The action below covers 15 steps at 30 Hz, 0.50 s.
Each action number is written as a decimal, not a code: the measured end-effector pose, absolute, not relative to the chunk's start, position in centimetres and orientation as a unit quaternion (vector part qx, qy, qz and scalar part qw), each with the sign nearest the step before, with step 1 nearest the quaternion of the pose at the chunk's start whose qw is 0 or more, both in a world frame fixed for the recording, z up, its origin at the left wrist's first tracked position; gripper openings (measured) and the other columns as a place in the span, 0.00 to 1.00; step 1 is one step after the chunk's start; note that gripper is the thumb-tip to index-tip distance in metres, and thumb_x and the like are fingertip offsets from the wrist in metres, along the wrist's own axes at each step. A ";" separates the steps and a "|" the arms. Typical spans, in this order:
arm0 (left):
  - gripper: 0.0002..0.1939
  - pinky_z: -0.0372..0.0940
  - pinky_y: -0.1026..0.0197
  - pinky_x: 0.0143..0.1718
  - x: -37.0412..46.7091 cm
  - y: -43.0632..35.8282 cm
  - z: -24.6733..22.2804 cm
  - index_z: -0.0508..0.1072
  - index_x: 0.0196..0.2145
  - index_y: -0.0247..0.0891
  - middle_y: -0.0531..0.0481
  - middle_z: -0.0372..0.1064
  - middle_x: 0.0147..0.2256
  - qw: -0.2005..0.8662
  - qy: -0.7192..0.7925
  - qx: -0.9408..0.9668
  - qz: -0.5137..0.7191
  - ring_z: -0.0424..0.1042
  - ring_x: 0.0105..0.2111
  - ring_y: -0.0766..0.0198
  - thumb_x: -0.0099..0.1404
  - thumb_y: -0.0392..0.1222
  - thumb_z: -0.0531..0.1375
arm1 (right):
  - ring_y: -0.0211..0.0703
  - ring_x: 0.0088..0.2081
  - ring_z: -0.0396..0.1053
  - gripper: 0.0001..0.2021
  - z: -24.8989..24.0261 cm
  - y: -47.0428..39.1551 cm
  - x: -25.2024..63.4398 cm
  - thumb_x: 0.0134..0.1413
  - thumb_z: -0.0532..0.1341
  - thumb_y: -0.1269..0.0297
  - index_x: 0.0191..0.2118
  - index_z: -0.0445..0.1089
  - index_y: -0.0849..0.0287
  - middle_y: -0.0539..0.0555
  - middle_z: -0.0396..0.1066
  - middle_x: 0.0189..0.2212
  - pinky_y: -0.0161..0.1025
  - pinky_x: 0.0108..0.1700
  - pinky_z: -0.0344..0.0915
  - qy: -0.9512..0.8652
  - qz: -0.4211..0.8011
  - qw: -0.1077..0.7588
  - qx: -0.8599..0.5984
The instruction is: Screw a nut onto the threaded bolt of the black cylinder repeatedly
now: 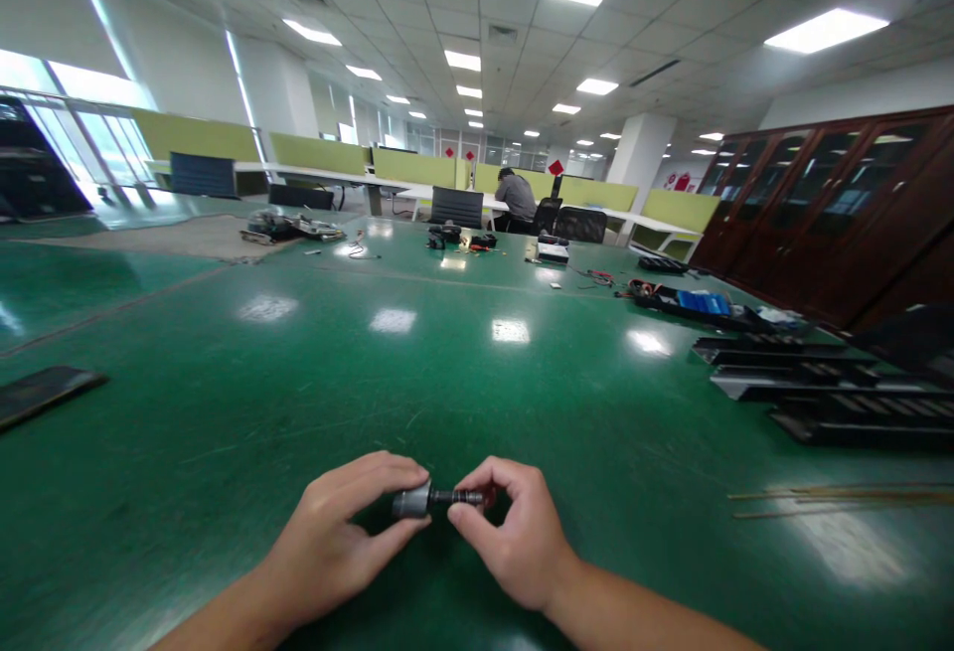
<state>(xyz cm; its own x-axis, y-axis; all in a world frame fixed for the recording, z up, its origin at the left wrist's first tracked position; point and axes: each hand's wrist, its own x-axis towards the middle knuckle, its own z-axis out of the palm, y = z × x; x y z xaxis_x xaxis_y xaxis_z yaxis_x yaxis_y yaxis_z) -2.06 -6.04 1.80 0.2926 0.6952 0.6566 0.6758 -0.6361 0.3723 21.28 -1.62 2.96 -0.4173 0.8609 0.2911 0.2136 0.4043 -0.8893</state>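
Cylindrical gray-and-dark part (412, 503), held crosswise at near side of green tabletop (447, 383), left hand (344, 530) grasping its wide gray end between thumb and fingers, right hand (522, 537) pinching its slim dark shaft, thin rods (820, 495) well apart, rightward.

Office with yellow-green desk partitions (413, 169)

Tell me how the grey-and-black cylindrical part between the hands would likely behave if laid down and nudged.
The cylindrical part would probably roll, since its body looks round, and likely in a curve, as the grey end is wider than the dark shaft. It would likely stay stiff: the shaft looks straight. The glossy green tabletop might offer little grip.
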 end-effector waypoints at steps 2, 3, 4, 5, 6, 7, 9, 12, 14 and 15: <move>0.19 0.73 0.61 0.48 -2.1 -6.0 1.7 0.73 0.51 0.42 0.48 0.77 0.44 0.010 0.427 0.803 0.416 0.77 0.45 0.62 0.62 0.35 0.68 | 0.40 0.29 0.68 0.02 3.0 -1.6 21.3 0.50 0.67 0.70 0.32 0.76 0.60 0.49 0.72 0.25 0.35 0.33 0.63 -0.738 0.406 0.397 -0.365; 0.19 0.73 0.61 0.49 -2.1 -6.0 1.7 0.73 0.50 0.42 0.48 0.77 0.44 0.009 0.427 0.802 0.417 0.77 0.45 0.62 0.62 0.35 0.68 | 0.40 0.29 0.69 0.02 3.0 -1.6 21.3 0.50 0.67 0.70 0.32 0.76 0.60 0.50 0.72 0.25 0.35 0.33 0.63 -0.738 0.405 0.396 -0.366; 0.19 0.73 0.61 0.49 -2.2 -6.0 1.7 0.73 0.50 0.42 0.48 0.77 0.44 0.007 0.427 0.802 0.418 0.78 0.45 0.62 0.62 0.35 0.68 | 0.40 0.29 0.69 0.02 3.0 -1.6 21.4 0.50 0.67 0.70 0.32 0.76 0.61 0.50 0.72 0.25 0.35 0.33 0.63 -0.738 0.404 0.396 -0.368; 0.19 0.73 0.61 0.49 -2.2 -6.0 1.8 0.73 0.50 0.42 0.48 0.77 0.44 0.006 0.426 0.801 0.420 0.78 0.45 0.62 0.62 0.35 0.68 | 0.40 0.29 0.68 0.02 3.0 -1.6 21.4 0.50 0.67 0.70 0.32 0.76 0.61 0.50 0.72 0.25 0.35 0.34 0.63 -0.738 0.403 0.397 -0.369; 0.19 0.73 0.62 0.48 -2.2 -6.0 1.8 0.73 0.50 0.42 0.48 0.77 0.44 0.005 0.425 0.801 0.421 0.78 0.45 0.63 0.62 0.35 0.68 | 0.40 0.29 0.68 0.02 3.1 -1.6 21.4 0.50 0.67 0.70 0.32 0.76 0.61 0.50 0.72 0.25 0.35 0.34 0.63 -0.738 0.402 0.397 -0.370; 0.19 0.73 0.62 0.48 -2.2 -6.0 1.9 0.73 0.50 0.42 0.48 0.77 0.44 0.005 0.424 0.801 0.422 0.78 0.45 0.63 0.62 0.35 0.68 | 0.40 0.29 0.68 0.02 3.1 -1.6 21.4 0.50 0.67 0.70 0.32 0.76 0.61 0.50 0.72 0.25 0.36 0.34 0.63 -0.738 0.400 0.398 -0.370; 0.19 0.73 0.62 0.49 -2.1 -6.0 2.0 0.73 0.50 0.42 0.48 0.77 0.44 0.004 0.424 0.801 0.423 0.78 0.45 0.62 0.62 0.35 0.68 | 0.40 0.29 0.68 0.02 3.1 -1.6 21.4 0.50 0.67 0.70 0.32 0.76 0.60 0.50 0.72 0.25 0.36 0.34 0.63 -0.741 0.397 0.398 -0.368; 0.18 0.74 0.61 0.48 -2.1 -6.0 2.1 0.74 0.50 0.41 0.47 0.78 0.44 0.004 0.427 0.798 0.425 0.78 0.45 0.61 0.62 0.35 0.68 | 0.41 0.29 0.69 0.02 3.2 -1.7 21.3 0.50 0.67 0.69 0.32 0.76 0.61 0.50 0.72 0.25 0.36 0.34 0.64 -0.741 0.395 0.399 -0.367; 0.19 0.74 0.60 0.48 -2.2 -6.1 2.1 0.74 0.50 0.41 0.47 0.78 0.44 0.006 0.426 0.799 0.424 0.78 0.44 0.60 0.62 0.35 0.68 | 0.41 0.29 0.69 0.02 3.3 -1.7 21.3 0.50 0.67 0.69 0.32 0.76 0.61 0.50 0.72 0.25 0.36 0.34 0.64 -0.741 0.395 0.399 -0.368; 0.19 0.74 0.60 0.48 -2.2 -6.1 2.2 0.74 0.50 0.41 0.47 0.78 0.44 0.007 0.426 0.800 0.424 0.78 0.44 0.60 0.62 0.35 0.68 | 0.41 0.29 0.69 0.02 3.3 -1.8 21.3 0.50 0.67 0.69 0.32 0.76 0.60 0.50 0.72 0.25 0.36 0.34 0.64 -0.741 0.394 0.400 -0.367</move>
<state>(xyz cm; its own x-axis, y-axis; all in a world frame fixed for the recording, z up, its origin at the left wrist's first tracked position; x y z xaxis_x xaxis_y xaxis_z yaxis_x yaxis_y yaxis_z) -2.17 -6.08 2.16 0.2789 0.6866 0.6714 0.6745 -0.6377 0.3720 21.30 -1.75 3.29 -0.4102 0.8602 0.3030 0.2294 0.4189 -0.8786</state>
